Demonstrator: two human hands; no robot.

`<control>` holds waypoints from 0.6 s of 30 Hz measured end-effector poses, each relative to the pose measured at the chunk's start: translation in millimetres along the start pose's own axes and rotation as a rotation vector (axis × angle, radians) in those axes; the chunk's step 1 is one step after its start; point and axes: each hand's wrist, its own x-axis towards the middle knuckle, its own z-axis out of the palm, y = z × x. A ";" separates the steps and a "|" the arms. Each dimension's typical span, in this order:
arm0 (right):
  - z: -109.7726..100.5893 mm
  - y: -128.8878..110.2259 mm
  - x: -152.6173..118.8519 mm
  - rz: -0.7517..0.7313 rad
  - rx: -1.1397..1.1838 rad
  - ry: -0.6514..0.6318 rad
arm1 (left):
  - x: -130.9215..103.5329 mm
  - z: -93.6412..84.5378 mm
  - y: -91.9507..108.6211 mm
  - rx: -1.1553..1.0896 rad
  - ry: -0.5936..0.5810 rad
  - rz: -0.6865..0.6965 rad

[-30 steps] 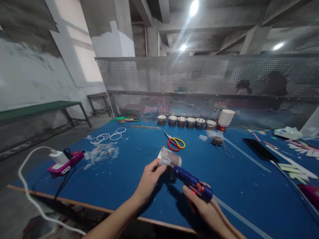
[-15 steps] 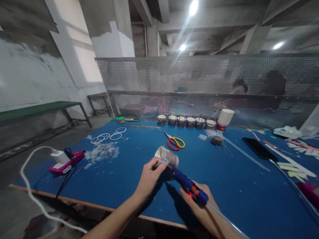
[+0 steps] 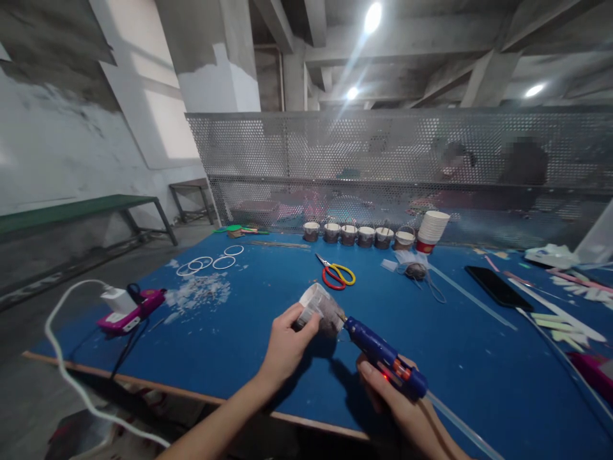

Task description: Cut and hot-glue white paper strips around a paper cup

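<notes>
In the head view, my left hand (image 3: 290, 342) grips a small paper cup (image 3: 320, 309) wrapped in a greyish covering. The cup is tilted on its side above the table, its pale open end facing up and left. My right hand (image 3: 395, 399) is closed round a blue hot glue gun (image 3: 378, 348) with a red light glowing on it. A clear glue stick (image 3: 462, 425) sticks out of its back end. The gun's nozzle is at the cup's lower right side; whether it touches cannot be made out. Scissors (image 3: 336, 272) with red and yellow handles lie just beyond the cup.
Several wrapped cups (image 3: 348, 236) line the table's back by a stack of paper cups (image 3: 435, 227). White rings (image 3: 224, 262) and scraps lie left, near a magenta power strip (image 3: 134, 313). A black phone (image 3: 498, 287) and pale strips lie right. A perforated metal screen (image 3: 335, 153) stands behind.
The glue gun and my right hand have shifted right and slightly down, taking the nozzle along the cup's side toward its right end. The cup has turned a little in my left hand.
</notes>
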 end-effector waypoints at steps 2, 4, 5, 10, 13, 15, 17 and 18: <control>-1.9 2.5 1.5 -0.002 0.008 0.003 | 0.4 -0.3 -2.1 0.063 0.019 0.043; -3.9 5.2 3.1 -0.006 0.014 -0.016 | 1.9 -1.4 -5.9 0.122 0.007 0.086; -4.9 6.3 3.7 -0.004 0.018 -0.027 | 2.9 -2.3 -8.0 0.149 -0.012 0.109; -7.4 3.7 4.2 0.039 0.059 0.010 | 9.4 -8.0 -16.7 0.314 -0.078 0.173; -8.8 1.3 4.2 0.043 0.070 0.029 | 14.3 -10.4 -20.1 0.417 -0.108 0.169; -10.3 2.4 4.8 0.046 0.079 0.027 | 17.6 -11.8 -22.1 0.473 -0.140 0.153; -11.8 4.7 5.1 0.048 0.086 0.025 | 20.2 -13.2 -23.4 0.530 -0.170 0.145; -12.3 5.8 5.0 0.046 0.088 0.031 | 21.0 -13.8 -23.4 0.563 -0.186 0.144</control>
